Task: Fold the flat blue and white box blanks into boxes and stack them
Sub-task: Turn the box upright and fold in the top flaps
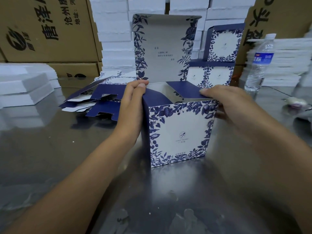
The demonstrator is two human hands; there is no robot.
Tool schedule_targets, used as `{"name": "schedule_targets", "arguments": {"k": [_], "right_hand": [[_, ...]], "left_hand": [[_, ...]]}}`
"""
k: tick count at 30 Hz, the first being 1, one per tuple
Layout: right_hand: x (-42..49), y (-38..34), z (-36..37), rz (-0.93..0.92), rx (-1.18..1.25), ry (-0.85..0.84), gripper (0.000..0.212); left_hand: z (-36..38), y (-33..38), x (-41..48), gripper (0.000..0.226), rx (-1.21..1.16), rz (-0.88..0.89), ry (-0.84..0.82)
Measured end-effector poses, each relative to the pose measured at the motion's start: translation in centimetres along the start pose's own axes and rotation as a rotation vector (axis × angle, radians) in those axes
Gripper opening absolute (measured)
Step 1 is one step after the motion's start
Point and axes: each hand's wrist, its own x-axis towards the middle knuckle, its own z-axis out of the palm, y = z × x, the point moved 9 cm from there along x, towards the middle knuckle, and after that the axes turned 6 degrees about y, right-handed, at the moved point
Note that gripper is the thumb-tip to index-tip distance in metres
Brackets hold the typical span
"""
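A blue and white floral box [179,132] stands upright on the steel table [50,149], its tall lid flap [162,46] raised at the back. My left hand [133,102] grips the box's left top edge and dark blue side flap. My right hand [226,102] holds the right top corner, its fingertips pressing the right blue flap [184,89] inward. Flat box blanks [94,100] lie in a loose pile to the left. Folded boxes [219,56] are stacked behind on the right.
White foam trays [116,39] are stacked high at the back, with more on the left [22,85] and right [287,65]. Brown cartons [47,29] stand at the back left. A water bottle [260,63] stands on the right, near crumpled wrapping [295,103].
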Motion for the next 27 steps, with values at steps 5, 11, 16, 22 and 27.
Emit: {"name": "schedule_targets", "arguments": {"k": [5, 11, 16, 22, 27], "right_hand": [[-0.5, -0.9, 0.1, -0.016, -0.072, -0.063, 0.036], [-1.7, -2.4, 0.0, -0.018, -0.164, -0.117, 0.050], [-2.4, -2.1, -0.2, 0.057, -0.114, -0.112, 0.026], [-2.0, -1.0, -0.8, 0.160, -0.032, -0.019, 0.015], [-1.8, -0.9, -1.0, 0.159, -0.029, -0.009, 0.019]], "left_hand": [[0.2, 0.0, -0.1, 0.022, 0.000, 0.000, -0.023], [0.7, -0.2, -0.4, 0.022, 0.011, -0.038, -0.081], [1.3, -0.2, -0.8, 0.024, 0.026, -0.077, -0.125], [1.9, 0.0, -1.2, 0.023, 0.009, -0.087, -0.168], [2.1, 0.1, -1.2, 0.023, -0.005, -0.085, -0.190]]}}
